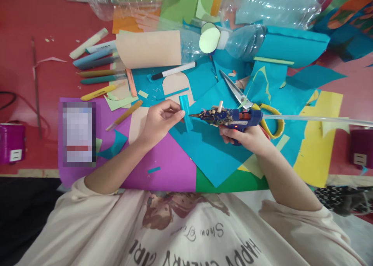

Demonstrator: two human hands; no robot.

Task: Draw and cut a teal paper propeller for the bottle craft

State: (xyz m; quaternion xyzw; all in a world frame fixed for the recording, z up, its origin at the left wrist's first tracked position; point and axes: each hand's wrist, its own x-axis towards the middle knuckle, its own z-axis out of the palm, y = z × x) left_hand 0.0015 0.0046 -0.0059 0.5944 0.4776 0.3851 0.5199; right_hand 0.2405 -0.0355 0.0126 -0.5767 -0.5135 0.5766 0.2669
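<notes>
My left hand (pixel 159 120) pinches a small teal paper strip (pixel 185 112) upright between thumb and fingers. My right hand (pixel 246 137) grips a blue hot glue gun (pixel 233 117), its body crusted with paper scraps and a clear glue stick trailing off to the right. The gun's nozzle points left and its tip sits right at the strip. Both hands hover over a large teal paper sheet (pixel 210 149) lying on purple paper (pixel 171 161) and green paper (pixel 233 182).
Yellow-handled scissors (pixel 247 103) lie just behind the glue gun. A black-capped marker (pixel 173 70), several coloured paper rolls (pixel 96 70), a tan sheet (pixel 148 48), clear plastic bottles (pixel 262 9) and yellow paper (pixel 317 141) crowd the red floor. A blurred phone (pixel 78 134) rests at the left.
</notes>
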